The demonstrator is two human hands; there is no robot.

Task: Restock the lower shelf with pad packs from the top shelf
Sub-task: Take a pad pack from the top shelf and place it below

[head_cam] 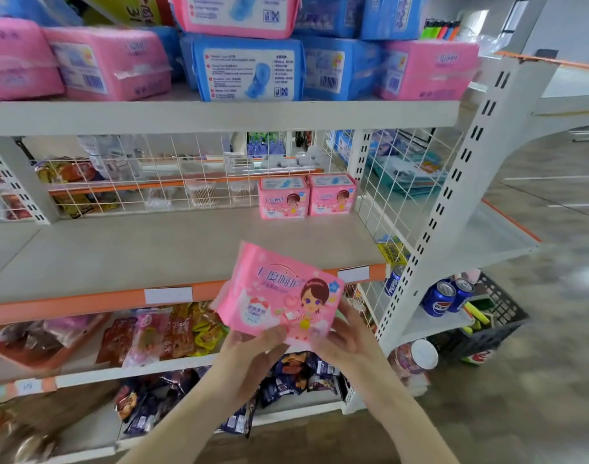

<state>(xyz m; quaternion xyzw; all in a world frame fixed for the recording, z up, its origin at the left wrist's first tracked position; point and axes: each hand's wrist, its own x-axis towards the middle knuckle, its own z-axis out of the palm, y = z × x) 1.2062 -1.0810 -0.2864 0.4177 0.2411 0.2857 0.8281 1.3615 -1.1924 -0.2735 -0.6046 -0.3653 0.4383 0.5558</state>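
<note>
Head view: left hand [253, 349] and right hand [340, 339] pinch pink pad pack [279, 296] bottom edge; fingers curled.

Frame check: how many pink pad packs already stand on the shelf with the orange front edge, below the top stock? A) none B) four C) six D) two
D: a left pack and a right pack stand side by side at the back of the lower shelf. The third pack is gripped by the left hand and right hand, not yet shelved.
</note>
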